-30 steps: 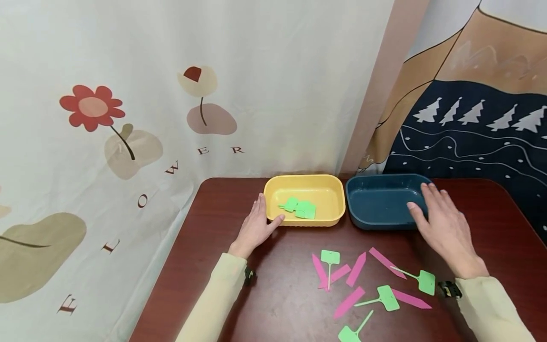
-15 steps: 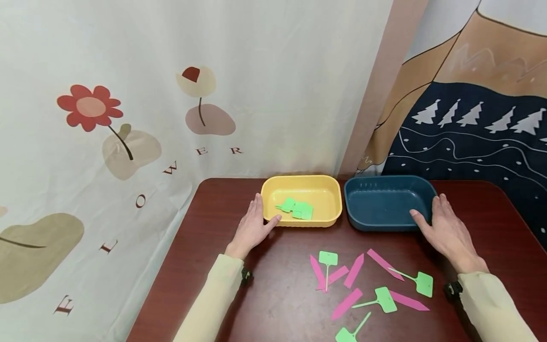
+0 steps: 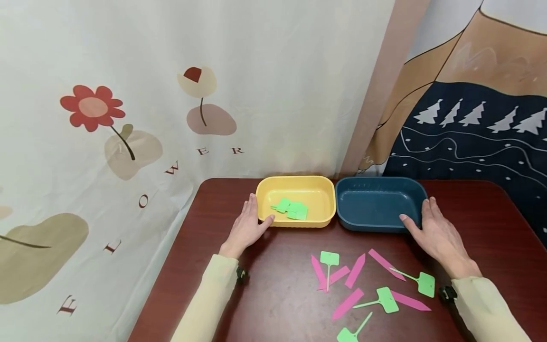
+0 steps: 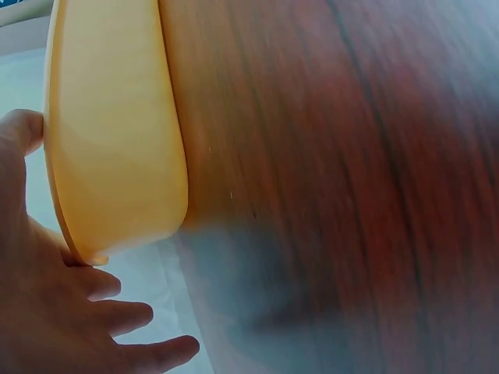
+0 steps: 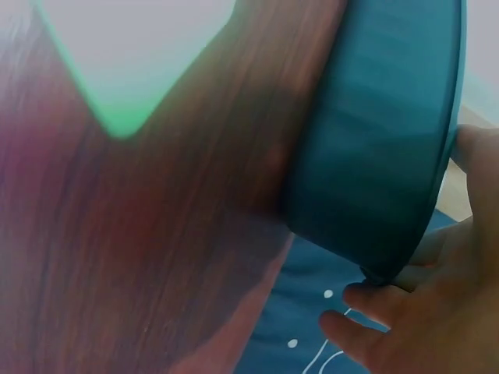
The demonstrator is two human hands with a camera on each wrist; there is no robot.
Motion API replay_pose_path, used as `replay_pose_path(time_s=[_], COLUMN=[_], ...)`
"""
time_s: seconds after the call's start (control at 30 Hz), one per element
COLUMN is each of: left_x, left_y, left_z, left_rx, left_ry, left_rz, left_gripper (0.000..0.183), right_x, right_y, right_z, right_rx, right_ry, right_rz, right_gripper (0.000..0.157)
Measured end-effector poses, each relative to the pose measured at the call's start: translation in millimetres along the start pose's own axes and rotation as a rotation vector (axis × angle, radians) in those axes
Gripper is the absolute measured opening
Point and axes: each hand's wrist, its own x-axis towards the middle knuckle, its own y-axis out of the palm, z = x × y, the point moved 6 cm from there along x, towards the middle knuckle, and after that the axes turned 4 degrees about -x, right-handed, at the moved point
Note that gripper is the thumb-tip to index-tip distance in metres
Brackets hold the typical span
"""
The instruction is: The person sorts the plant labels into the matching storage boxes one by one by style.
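Note:
At the left end of the yellow basin (image 3: 320,221), my left hand (image 3: 245,228) lies with fingers straight along the side and thumb at the near rim. Several green plant labels (image 3: 297,210) are inside that basin. Beside it stands the dark blue basin (image 3: 376,204), with nothing in it. My right hand (image 3: 440,236) touches its right end, fingers extended and thumb at the near rim. The left wrist view has the yellow wall (image 4: 117,125) against the thumb and index finger; in the right wrist view, the blue wall (image 5: 374,140) meets the right hand.
Loose on the dark red table (image 3: 265,304) lie several green T-shaped plant labels (image 3: 386,299) and several pink pointed strips (image 3: 355,270), some overlapping. A printed curtain (image 3: 278,95) hangs right behind the table's back edge, close to both basins.
Both basins have shifted left, the hands moving with them, and the gap between them has narrowed. My right hand came down from over the blue basin's rim to its right end.

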Motion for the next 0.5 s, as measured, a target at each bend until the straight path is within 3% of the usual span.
replay_pose_path(time_s=[0.17, 0.27, 0.37, 0.5], left_x=[-2.6, -6.3, -12.6, -25.8], left_y=[-4.4, -9.6, -14.4, -10.6], left_z=[3.5, -3.1, -21.9, -60.6], left_rx=[0.003, 0.010, 0.032, 0.069], left_ry=[-0.019, 0.021, 0.149, 0.407], left_rz=[-0.018, -0.083, -0.171, -0.231], left_gripper=[0.102, 0.099, 0.089, 0.069], right_x=[-4, -3, 0, 7], right_y=[-0.5, -2.4, -4.6, -4.9], right_z=[3, 3, 3, 5], right_rx=[-0.004, 0.003, 0.011, 0.018], right_ry=[0.001, 0.003, 0.000, -0.006], right_rz=[-0.007, -0.020, -0.035, -0.038], right_gripper=[0.097, 0.096, 0.095, 0.095])
